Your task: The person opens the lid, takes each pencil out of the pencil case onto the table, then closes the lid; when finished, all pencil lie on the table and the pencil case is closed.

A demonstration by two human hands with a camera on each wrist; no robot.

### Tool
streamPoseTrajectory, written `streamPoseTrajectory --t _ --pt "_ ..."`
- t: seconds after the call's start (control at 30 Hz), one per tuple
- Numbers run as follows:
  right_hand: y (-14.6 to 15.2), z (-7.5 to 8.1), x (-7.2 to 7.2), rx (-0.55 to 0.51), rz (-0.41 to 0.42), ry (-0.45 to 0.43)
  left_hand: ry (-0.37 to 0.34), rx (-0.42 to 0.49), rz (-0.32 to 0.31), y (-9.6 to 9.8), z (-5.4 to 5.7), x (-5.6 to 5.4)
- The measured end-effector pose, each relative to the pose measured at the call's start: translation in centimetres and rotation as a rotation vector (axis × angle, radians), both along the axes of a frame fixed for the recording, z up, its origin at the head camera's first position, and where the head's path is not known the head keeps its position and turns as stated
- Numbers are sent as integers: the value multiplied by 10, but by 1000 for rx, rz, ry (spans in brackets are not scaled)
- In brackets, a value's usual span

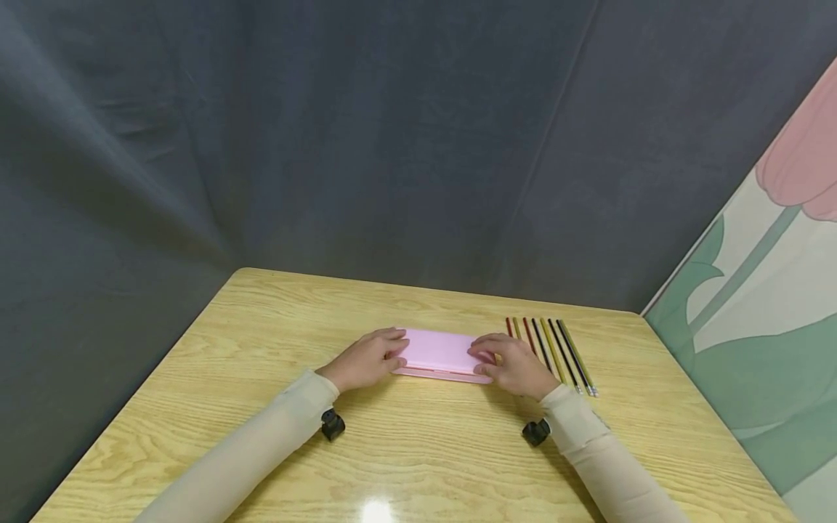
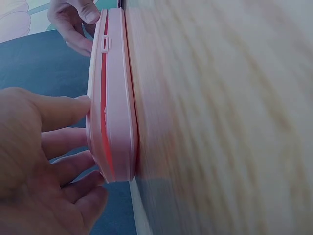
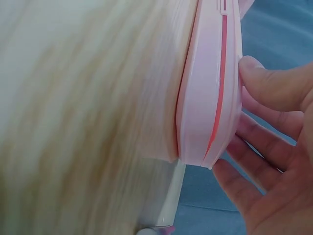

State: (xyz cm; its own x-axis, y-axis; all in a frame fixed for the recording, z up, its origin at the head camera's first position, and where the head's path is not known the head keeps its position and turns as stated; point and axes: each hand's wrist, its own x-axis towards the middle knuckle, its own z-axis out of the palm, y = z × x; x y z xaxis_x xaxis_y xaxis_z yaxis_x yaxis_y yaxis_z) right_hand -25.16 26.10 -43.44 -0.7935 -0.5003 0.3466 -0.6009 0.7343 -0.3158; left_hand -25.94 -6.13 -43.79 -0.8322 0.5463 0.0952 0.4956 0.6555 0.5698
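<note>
A pink pencil case (image 1: 438, 350) lies lengthwise on the table with its lid uppermost. A narrow red gap runs between lid and base in both wrist views. At the left end my left hand (image 1: 368, 359) touches the lid, its thumb (image 2: 73, 108) near the front edge and its fingers spread around the end. My right hand (image 1: 515, 363) rests on the opposite end in a similar way, with the thumb (image 3: 264, 83) on the lid and the fingers extended along the corner. A small latch (image 2: 105, 44) shows on the case's front side.
To the right of the case, several pencils (image 1: 567, 356) in red, yellow and black lie side by side, partly behind my right hand. The wooden table (image 1: 392, 443) ends at a dark curtain (image 1: 392, 145). A flower-patterned panel (image 1: 771, 290) stands on the right.
</note>
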Motion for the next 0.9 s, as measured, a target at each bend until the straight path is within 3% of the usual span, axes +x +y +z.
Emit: streamPoseTrajectory --t 0.37,0.6,0.7,0.77,0.9 --pt "-10 3 -5 2 35 53 79 -96 19 -2 5 -1" --pt "-9 2 -3 27 -4 57 129 -107 23 4 7 2" --pt "-8 -2 5 51 -18 45 221 -119 15 9 3 7" --pt "-9 -3 8 61 -10 70 319 -142 10 12 0 10" --pt "-10 4 6 62 20 201 538 -234 40 16 1 10"
